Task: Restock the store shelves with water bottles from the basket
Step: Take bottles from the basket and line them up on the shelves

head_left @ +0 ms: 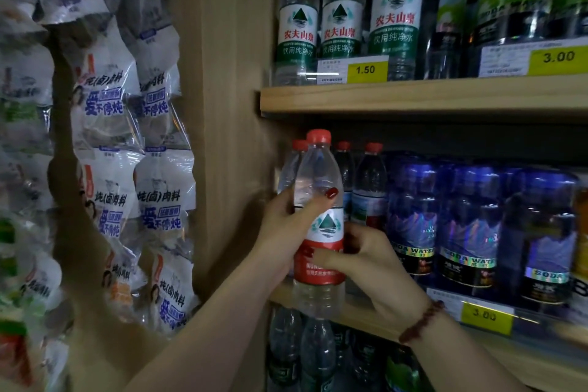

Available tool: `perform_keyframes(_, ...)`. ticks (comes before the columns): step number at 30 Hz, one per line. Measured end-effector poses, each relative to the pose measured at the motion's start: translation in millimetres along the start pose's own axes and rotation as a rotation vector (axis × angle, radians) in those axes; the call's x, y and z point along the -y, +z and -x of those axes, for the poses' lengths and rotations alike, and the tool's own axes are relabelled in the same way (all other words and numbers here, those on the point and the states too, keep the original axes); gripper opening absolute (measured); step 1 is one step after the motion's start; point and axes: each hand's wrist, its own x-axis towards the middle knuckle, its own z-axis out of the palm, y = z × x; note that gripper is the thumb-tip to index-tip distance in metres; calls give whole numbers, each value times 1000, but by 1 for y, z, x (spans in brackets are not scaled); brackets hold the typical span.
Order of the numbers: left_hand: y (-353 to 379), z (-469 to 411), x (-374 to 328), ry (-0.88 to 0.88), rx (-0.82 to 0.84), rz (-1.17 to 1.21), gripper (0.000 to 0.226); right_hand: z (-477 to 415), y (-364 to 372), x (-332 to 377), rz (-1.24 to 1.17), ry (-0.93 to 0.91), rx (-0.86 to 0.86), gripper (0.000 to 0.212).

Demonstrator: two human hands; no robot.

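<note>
Two hands, left hand (288, 226) and right hand (369, 259), wrap closed around one red-label 农夫山泉 water bottle (319, 219); green-label 饮用纯净水 bottles (339, 9) above, tagged 1.50.

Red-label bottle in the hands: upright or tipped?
Upright. The red-label bottle stands vertical, red cap on top, held by left hand and right hand; its base overlaps the shelf edge.

Both forearms are bare, with no sleeves in view; the left hand (288, 226) has red-painted nails; the right hand (372, 267) wears a dark red beaded bracelet (421, 321).
</note>
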Motion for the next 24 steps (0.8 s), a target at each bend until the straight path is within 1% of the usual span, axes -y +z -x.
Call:
perform_keyframes(2,-4,-5,3,26,38,-66,10,-3,-4,-2,-5,20,-53,40)
perform_keyframes(3,-8,-6,7,54,28,-76,5,-4,-5,-2,-12,27,-76,41)
perform_keyframes(5,-20,-7,25,115,-63,-120,14,-7,-9,-1,-53,17,-95,40)
perform_keyframes(7,-31,-6,49,229,-128,-223,14,-13,-14,4,-118,1,-101,41)
perform_keyframes(8,-36,-5,62,311,-129,-321,16,-17,-15,6,-143,0,-109,41)
perform_keyframes(10,-44,-7,84,463,-119,-544,26,-28,-18,9,-146,4,-138,38)
perform_keyframes(12,-47,-8,98,541,-131,-669,26,-38,-19,7,-119,8,-179,36)
perform_keyframes(16,-52,-10,115,574,-158,-782,24,-57,-19,-2,-93,3,-259,48)
perform_keyframes(21,-51,-11,119,616,-172,-794,25,-68,-15,-20,-23,-11,-319,44)
perform_keyframes(24,-51,-11,119,619,-178,-794,25,-69,-14,-33,7,14,-337,47)
